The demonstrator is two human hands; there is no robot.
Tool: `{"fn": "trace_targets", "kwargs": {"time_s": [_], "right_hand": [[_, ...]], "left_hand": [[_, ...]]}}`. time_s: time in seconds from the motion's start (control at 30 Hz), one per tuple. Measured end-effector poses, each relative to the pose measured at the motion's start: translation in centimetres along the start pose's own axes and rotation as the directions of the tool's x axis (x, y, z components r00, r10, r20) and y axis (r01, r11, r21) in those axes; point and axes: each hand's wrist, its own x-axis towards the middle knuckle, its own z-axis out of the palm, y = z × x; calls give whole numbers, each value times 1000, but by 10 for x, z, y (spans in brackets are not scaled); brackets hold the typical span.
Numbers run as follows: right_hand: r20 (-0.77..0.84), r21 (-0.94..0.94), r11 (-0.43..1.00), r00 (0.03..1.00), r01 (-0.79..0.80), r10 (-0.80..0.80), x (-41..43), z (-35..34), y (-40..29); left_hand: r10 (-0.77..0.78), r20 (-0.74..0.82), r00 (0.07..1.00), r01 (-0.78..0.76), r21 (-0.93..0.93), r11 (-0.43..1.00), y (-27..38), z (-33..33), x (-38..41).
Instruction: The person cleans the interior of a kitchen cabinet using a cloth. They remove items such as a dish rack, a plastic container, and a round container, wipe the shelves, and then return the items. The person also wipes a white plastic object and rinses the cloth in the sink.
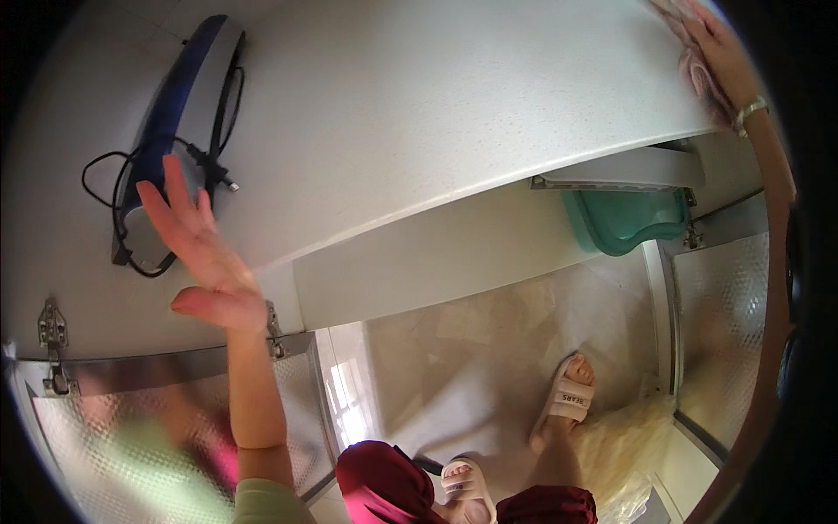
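Observation:
My left hand (213, 262) is raised with its fingers apart and nothing in it, in front of the lower end of a blue and grey elongated appliance (167, 118). A black cable (229, 118) with a plug loops around the appliance, which lies on a pale cabinet shelf (419, 118). At the far upper right, my right hand (720, 59) rests on a pink cloth (697, 75) against the shelf, its fingers partly cut off by the picture's edge. A light bracelet or watch is on that wrist.
Below the shelf, a teal plastic bin (628, 223) sits under a grey-white plastic piece (622, 170). Open doors with textured panels stand at left (131, 445) and right (720, 327), with metal hinges (52, 327). A clear plastic bag (628, 501) lies on the floor near my sandalled feet.

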Motion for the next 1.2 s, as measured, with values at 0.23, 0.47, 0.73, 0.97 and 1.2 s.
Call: {"fn": "trace_targets", "kwargs": {"time_s": [0.23,0.47,0.73,0.97,1.2], "right_hand": [[117,-212,923,946,321,-302,5,83,-83],[99,-113,821,829,559,-551,-88,136,-278],[-114,346,615,682,709,-722,-191,133,-319],[536,725,571,836,-385,-117,-302,164,-195],[495,753,188,731,-630,469,-320,113,-91]], "left_hand": [[175,-277,945,-195,-47,980,2,-1,-14],[-50,-309,950,40,-41,998,27,-33,-73],[-494,-126,860,459,-232,858,28,-50,-129],[-669,342,660,733,-100,672,23,4,-164],[-589,640,493,844,-188,503,28,110,-115]]}}
